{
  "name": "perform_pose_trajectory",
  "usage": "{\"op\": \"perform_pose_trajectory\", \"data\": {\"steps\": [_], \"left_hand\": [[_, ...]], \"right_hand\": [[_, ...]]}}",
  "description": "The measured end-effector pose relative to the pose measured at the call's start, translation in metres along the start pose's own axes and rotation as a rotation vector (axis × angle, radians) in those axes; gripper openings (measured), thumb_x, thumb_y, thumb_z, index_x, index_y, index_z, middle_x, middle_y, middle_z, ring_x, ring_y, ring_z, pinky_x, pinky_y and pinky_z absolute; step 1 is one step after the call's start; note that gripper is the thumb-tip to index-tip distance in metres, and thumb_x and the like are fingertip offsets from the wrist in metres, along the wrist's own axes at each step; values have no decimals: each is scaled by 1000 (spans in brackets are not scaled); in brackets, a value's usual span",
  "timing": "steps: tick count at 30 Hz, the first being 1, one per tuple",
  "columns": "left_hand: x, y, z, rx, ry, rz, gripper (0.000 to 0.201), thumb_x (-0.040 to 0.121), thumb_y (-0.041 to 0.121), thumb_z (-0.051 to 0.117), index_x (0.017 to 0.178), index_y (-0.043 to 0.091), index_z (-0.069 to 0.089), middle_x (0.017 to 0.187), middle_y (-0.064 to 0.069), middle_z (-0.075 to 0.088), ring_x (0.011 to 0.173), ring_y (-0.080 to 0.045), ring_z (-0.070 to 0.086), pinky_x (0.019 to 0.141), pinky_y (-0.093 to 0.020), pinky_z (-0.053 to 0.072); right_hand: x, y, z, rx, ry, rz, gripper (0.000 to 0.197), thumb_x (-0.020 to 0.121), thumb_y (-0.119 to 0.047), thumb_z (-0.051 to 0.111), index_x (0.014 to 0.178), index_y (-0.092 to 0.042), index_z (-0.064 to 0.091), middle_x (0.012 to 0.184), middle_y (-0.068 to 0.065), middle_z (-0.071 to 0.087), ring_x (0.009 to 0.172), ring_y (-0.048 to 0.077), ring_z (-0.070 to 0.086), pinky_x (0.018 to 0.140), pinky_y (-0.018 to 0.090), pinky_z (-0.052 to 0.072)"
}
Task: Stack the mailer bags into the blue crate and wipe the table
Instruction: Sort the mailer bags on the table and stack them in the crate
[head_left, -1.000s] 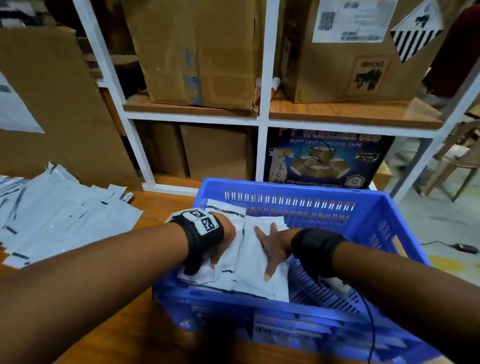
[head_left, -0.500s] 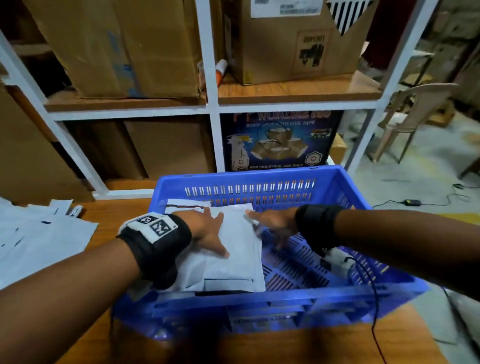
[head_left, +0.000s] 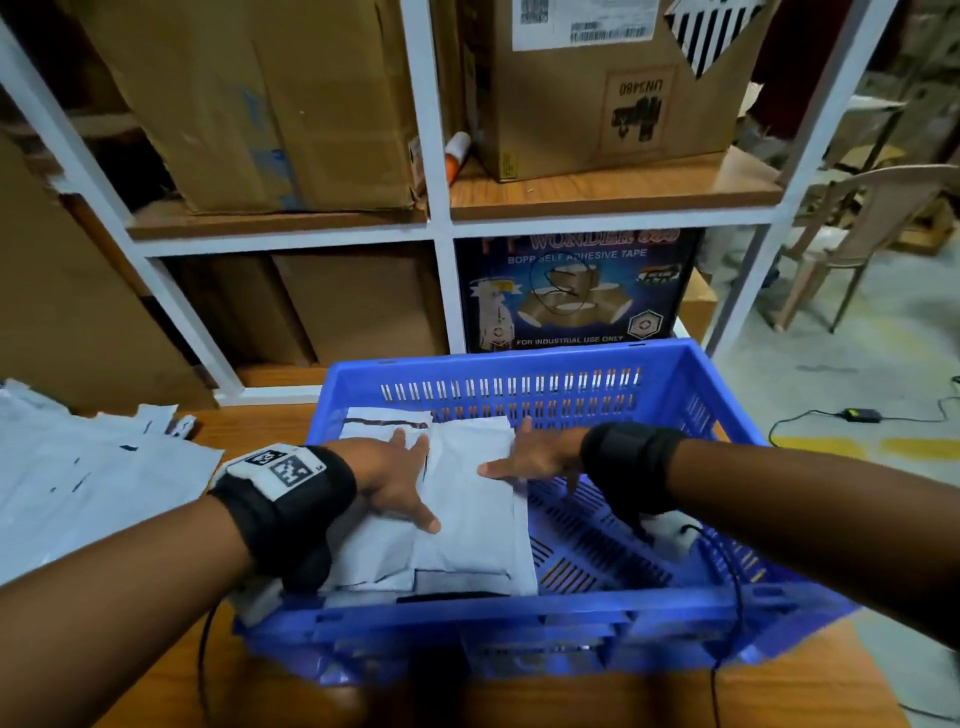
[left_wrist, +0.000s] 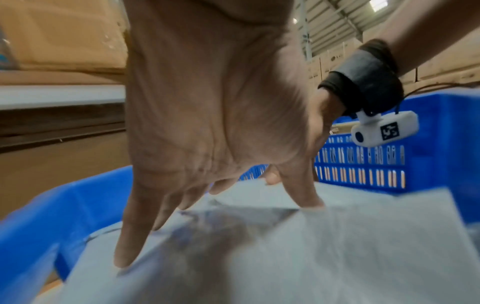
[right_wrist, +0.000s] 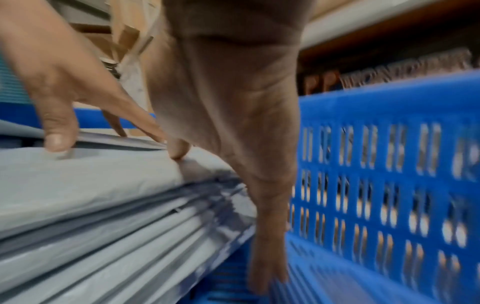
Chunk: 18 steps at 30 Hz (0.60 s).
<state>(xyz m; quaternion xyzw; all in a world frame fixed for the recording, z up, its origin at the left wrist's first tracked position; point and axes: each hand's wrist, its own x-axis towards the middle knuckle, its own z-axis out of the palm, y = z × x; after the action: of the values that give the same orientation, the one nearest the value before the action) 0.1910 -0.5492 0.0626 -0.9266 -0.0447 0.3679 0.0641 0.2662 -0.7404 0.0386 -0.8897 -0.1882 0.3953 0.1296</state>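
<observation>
Both my left hand (head_left: 395, 480) and right hand (head_left: 540, 457) lie flat, fingers straight, on the mailer bag stack (head_left: 467, 525) in the blue crate (head_left: 519, 623). Square edges against the left wall before releasing; more mailer bags (head_left: 93, 473) wait on the counter (head_left: 571, 701).

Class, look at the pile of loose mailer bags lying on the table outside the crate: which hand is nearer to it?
Left. The left hand presses the stack in the blue crate on the side nearest the loose pile; the right hand is farther.

The blue crate (head_left: 675, 364) is viewed from above and forward by the head camera, while its slotted wall (left_wrist: 363, 164) (right_wrist: 389, 174) is seen closely, along each palm, by both wrist cameras.
</observation>
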Motion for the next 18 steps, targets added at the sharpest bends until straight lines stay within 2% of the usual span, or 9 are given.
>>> {"op": "perform_pose_trajectory", "data": {"steps": [2, 3, 4, 8, 9, 11, 14, 16, 18], "left_hand": [[-6, -6, -3, 17, 3, -45, 124, 74, 70, 68, 156, 13, -4, 164, -11, 3, 146, -32, 26, 117, -41, 27], [-7, -9, -1, 32, -5, -61, 123, 72, 72, 68, 156, 12, 3, 163, -12, 13, 144, -32, 31, 115, -42, 30], [-9, -10, 2, 43, -19, -70, 124, 70, 75, 67, 156, 12, 4, 163, -12, 15, 143, -32, 32, 115, -43, 30], [-14, -8, 16, 15, -38, -110, 130, 68, 83, 59, 155, 18, -13, 164, -9, -10, 150, -31, 14, 119, -48, 15], [-16, -7, 16, 2, -23, -111, 128, 69, 84, 58, 156, 19, -10, 164, -8, -7, 150, -31, 14, 119, -48, 15], [-25, -8, 12, -25, 23, -98, 120, 70, 85, 55, 157, 18, 5, 164, -9, 11, 147, -30, 23, 118, -46, 22], [-45, -15, -1, -42, 153, -47, 94, 81, 78, 49, 148, 14, 32, 152, -12, 39, 136, -30, 41, 110, -41, 34], [-61, -23, -10, -47, 283, 12, 78, 90, 68, 47, 141, 11, 40, 146, -15, 44, 131, -32, 44, 104, -39, 37], [-80, -34, -18, -53, 407, 57, 71, 93, 60, 48, 142, 9, 40, 147, -17, 41, 135, -32, 39, 107, -37, 36]], "right_hand": [[-6, 0, -8, -236, 133, -90, 112, 86, -71, 52, 155, -5, -7, 160, 20, 17, 141, 37, 33, 110, 42, 35], [-8, -3, -6, -309, 133, -153, 115, 84, -70, 56, 154, -11, -14, 162, 20, 7, 145, 37, 24, 115, 42, 30], [-9, -7, -1, -375, 95, -202, 113, 85, -66, 58, 155, -15, -14, 162, 20, 0, 147, 37, 18, 117, 43, 26], [-3, -24, 25, -543, -73, -163, 103, 91, -60, 55, 154, -22, -17, 160, 22, -14, 146, 40, 21, 117, 47, 24], [-3, -28, 26, -559, -73, -147, 103, 91, -60, 55, 154, -21, -17, 161, 22, -13, 147, 39, 20, 117, 48, 23], [-11, -36, 18, -592, -54, -130, 103, 91, -59, 56, 156, -16, -11, 162, 20, 1, 148, 36, 17, 118, 46, 21], [-32, -50, -3, -592, 43, -167, 94, 90, -57, 60, 156, -10, 12, 159, 17, 24, 145, 32, 27, 114, 40, 26], [-48, -61, -17, -591, 114, -200, 82, 90, -55, 61, 153, -13, 29, 156, 12, 34, 141, 30, 35, 112, 38, 29], [-67, -76, -28, -587, 166, -216, 84, 92, -54, 59, 155, -13, 22, 158, 12, 30, 143, 29, 32, 113, 38, 28]]}}
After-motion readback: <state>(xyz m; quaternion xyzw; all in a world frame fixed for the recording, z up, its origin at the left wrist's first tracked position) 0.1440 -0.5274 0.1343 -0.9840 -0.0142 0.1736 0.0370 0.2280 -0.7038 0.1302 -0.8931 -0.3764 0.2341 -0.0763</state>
